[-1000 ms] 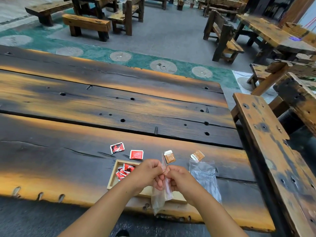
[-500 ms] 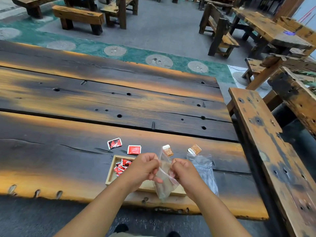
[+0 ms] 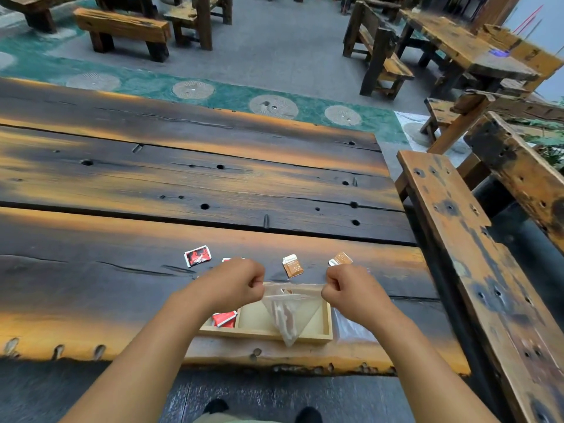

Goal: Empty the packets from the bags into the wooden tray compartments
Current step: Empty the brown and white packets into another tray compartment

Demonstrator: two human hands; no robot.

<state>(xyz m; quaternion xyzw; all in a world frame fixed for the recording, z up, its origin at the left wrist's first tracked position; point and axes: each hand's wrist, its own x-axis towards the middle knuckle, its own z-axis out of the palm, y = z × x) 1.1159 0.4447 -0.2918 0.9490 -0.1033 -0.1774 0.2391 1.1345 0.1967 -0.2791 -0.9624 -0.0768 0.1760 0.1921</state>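
While you stand at the near edge of the table [image 3: 122, 227], a slab of thick charred planks with orange-toned grain, bored round holes and long cracks, your two fists hold a clear plastic bag [image 3: 287, 319] stretched between them above the wooden tray [image 3: 305, 337]. Your left hand [image 3: 236, 283] is curled tight on the bag's left top corner, and your right hand [image 3: 348, 288] is curled tight on the right top corner; the two hands are held apart, so the mouth edge is pulled into a taut, straight line. Below that line the thin, glossy film hangs in a downward-pointing triangle, its tip reaching the tray's near wall. Pale brown shapes show faintly through the film; you cannot tell how many packets they are. The tray is a shallow rectangular box of pale, smooth, unfinished wood with thin dividers. Its left compartment holds red packets [image 3: 224, 318], partly hidden by your left forearm; the compartment under the bag shows a bare, light floor. Beyond the tray, flat on the dark wood, lie a red, black and white square packet [image 3: 197, 255], a second red packet [image 3: 233, 259] mostly hidden behind your left fist, and two brown-and-white packets [image 3: 293, 265] [image 3: 340, 259]. A second clear bag [image 3: 351, 329] lies crumpled and flat just beside the tray's right end.
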